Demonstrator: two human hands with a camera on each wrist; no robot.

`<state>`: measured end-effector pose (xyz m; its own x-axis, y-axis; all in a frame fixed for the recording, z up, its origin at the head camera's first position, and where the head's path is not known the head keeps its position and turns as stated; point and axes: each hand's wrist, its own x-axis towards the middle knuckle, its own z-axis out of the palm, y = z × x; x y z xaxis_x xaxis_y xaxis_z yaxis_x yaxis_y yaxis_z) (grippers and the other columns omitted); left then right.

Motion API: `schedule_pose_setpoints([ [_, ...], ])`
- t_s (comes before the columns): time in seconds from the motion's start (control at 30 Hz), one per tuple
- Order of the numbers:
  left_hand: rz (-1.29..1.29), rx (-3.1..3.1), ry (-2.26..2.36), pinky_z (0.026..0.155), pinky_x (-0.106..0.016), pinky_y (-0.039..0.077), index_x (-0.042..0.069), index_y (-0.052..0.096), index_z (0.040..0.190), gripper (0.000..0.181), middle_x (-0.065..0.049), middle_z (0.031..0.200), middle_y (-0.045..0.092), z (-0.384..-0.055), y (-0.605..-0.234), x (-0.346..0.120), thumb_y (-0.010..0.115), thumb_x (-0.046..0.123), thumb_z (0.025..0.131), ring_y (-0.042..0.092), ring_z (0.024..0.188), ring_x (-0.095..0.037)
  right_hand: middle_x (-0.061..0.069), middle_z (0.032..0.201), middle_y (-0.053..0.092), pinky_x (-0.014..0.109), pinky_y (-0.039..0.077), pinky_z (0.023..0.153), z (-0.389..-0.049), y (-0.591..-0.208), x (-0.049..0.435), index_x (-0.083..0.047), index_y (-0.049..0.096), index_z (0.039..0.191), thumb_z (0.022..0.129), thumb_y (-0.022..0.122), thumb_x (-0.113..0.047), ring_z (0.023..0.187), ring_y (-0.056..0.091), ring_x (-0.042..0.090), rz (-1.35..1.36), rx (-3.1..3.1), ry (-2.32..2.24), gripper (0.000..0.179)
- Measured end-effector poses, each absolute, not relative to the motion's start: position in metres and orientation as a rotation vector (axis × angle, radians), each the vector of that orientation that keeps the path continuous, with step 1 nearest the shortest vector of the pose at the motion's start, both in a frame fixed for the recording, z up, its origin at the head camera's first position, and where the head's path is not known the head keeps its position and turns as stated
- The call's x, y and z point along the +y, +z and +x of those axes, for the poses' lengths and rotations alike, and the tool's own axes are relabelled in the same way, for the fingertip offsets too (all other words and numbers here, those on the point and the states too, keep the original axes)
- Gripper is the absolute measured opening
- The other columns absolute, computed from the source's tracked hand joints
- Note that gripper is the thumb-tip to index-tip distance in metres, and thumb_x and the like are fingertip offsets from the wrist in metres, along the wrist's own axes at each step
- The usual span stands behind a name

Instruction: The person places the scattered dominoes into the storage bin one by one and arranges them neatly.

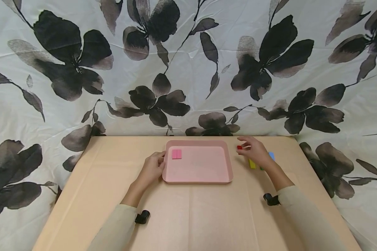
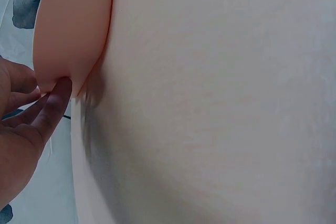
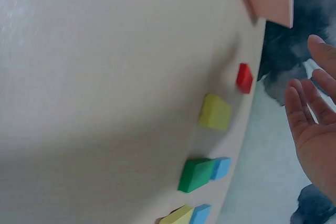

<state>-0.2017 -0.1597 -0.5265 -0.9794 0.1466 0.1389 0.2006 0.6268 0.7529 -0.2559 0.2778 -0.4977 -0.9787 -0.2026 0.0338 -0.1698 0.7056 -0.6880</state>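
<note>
A pink tray point(image 1: 198, 167) lies on the table, with two pink blocks point(image 1: 176, 154) side by side in its upper left part. At the tray's left edge my left hand point(image 1: 154, 165) grips the wall near a corner; the left wrist view shows the fingers against the tray point(image 2: 73, 30). To the right of the tray, my right hand point(image 1: 254, 150) hovers with fingers spread apart. Under it stands a red block point(image 3: 244, 78), on the table and apart from the fingers in the right wrist view.
Beside the red block are a yellow block point(image 3: 215, 113), a green block point(image 3: 196, 174) and a blue block point(image 3: 221, 168). Another yellow block point(image 3: 178, 216) and blue block point(image 3: 200, 214) sit at the view's lower edge. A floral cloth point(image 1: 188, 69) hangs behind the table point(image 1: 188, 216).
</note>
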Motion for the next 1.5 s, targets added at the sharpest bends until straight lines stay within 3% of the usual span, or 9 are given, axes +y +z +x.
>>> schedule_pose_setpoints([
  [0.43,-0.296,-2.78,-1.312,0.076,-0.032,0.059,-0.009,0.059,0.139,0.047,-0.022,0.12,0.068,-0.201,-0.526,-0.158,0.065,-0.006,0.092,0.072,0.096,-0.027,0.03,0.145,0.048,0.056,0.052,0.102,-0.271,-0.526,0.291,0.004,0.05,0.148,0.088,0.081,-0.01,0.12,0.059,0.045,-0.259,2.821,-0.925,0.069],
  [0.83,-0.282,-2.786,-1.295,0.077,-0.032,0.06,-0.008,0.059,0.139,0.047,-0.022,0.121,0.068,-0.2,-0.525,-0.157,0.065,-0.005,0.093,0.072,0.097,-0.028,0.029,0.135,0.049,0.056,0.051,0.103,-0.274,-0.535,0.291,0.005,0.058,0.139,0.091,0.076,-0.003,0.114,0.057,0.043,-0.216,2.804,-0.92,0.052],
  [1.5,-0.277,-2.796,-1.286,0.077,-0.032,0.058,-0.007,0.06,0.139,0.047,-0.021,0.12,0.069,-0.201,-0.525,-0.157,0.066,-0.004,0.093,0.072,0.097,-0.027,0.027,0.13,0.05,0.055,0.052,0.103,-0.273,-0.53,0.29,0.007,0.058,0.136,0.093,0.074,-0.005,0.115,0.059,0.042,-0.222,2.815,-0.923,0.047],
])
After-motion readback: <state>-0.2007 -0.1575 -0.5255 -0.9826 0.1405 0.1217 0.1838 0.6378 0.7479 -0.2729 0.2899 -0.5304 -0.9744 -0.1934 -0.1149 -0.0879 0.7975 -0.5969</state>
